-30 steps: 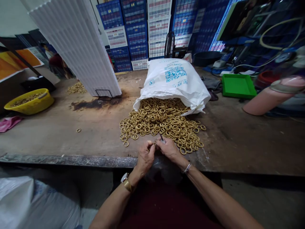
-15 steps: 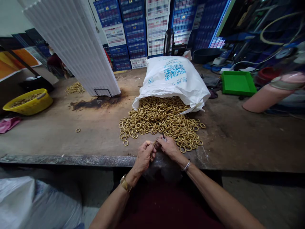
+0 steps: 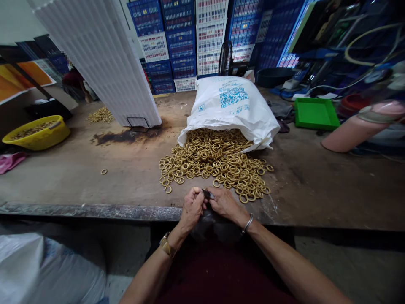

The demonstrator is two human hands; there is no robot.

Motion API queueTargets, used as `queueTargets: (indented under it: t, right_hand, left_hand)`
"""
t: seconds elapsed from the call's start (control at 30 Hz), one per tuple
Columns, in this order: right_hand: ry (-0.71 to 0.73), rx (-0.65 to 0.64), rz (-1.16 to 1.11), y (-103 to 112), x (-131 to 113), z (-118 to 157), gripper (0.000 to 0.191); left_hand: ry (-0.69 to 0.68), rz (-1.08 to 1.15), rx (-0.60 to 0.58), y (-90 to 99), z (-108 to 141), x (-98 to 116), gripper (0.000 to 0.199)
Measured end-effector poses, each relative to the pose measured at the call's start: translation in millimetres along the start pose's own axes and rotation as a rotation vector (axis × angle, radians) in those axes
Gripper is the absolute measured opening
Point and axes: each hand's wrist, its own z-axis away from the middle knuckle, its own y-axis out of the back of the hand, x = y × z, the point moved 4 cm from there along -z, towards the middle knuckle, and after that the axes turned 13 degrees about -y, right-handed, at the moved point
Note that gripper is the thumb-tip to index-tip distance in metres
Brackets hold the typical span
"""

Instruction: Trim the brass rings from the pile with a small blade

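Brass-coloured rings [image 3: 218,156] spill from the mouth of a white sack [image 3: 234,101] onto the brown table. In front of the heap, my left hand [image 3: 192,207] is closed in a pinch; what lies between its fingers is too small to make out. Close beside it, my right hand [image 3: 226,204] is closed around a small dark tool [image 3: 207,194], whose tip points toward my left fingertips. One loose ring [image 3: 104,172] lies apart on the left of the table.
A white corrugated panel [image 3: 104,63] leans left of the sack. Further left is a yellow basin [image 3: 38,137] of rings. To the right are a green tray [image 3: 316,113] and a pink bottle [image 3: 351,131]. A person [image 3: 74,80] is at the far left.
My right hand has turned and lowered slightly, and the dark tool now points left toward my left fingertips instead of upward. The ring glimpsed between my fingers is now hidden.
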Motion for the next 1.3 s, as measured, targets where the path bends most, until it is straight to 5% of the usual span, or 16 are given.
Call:
queueTargets:
  t: [0.23,0.47,0.63,0.73,0.87,1.07,1.3]
  right_hand:
    - [-0.057,-0.019,0.114,-8,1,-2,0.018]
    - [-0.136,-0.016,0.147,2,8,-19,0.024]
    - [-0.251,-0.011,-0.305,4,13,-24,0.018]
    - [-0.345,-0.218,-0.675,-8,10,-18,0.024]
    - [-0.321,-0.408,-0.899,-18,-1,-9,0.032]
    - [-0.332,-0.149,-0.839,-13,2,-12,0.019]
    - [-0.110,0.035,-0.554,1,3,-13,0.016]
  left_hand:
    - [-0.002,-0.021,0.028,2.8,0,1,0.027]
    - [0.026,0.102,-0.068,-2.6,9,22,0.028]
    - [0.095,0.410,-0.009,-1.7,7,28,0.029]
    - [0.121,0.496,-0.007,-1.7,4,23,0.030]
    - [0.119,0.502,0.027,-0.4,2,16,0.030]
    - [0.149,0.463,0.112,6.8,2,6,0.032]
    - [0.199,0.433,0.139,7.6,3,1,0.036]
